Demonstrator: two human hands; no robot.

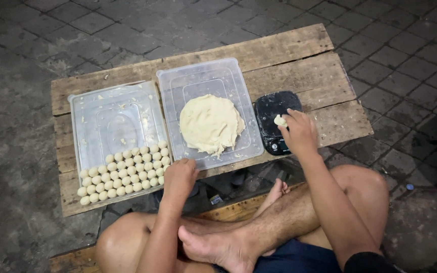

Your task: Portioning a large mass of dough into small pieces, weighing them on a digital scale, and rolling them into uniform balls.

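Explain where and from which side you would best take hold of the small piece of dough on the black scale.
Pinch the small piece of dough at its sides from above: it sits as a soft lump on the flat black scale, with the right hand already beside it.

Pale cream is being shown by the dough mass (211,124) and dough balls (125,174); black by the kitchen scale (274,114); weathered brown by the tabletop (299,71).

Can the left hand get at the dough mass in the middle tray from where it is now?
Probably yes. The left hand rests at the near edge of the middle tray, the tray is uncovered, and nothing lies between it and the dough mass. The right hand is off at the scale.
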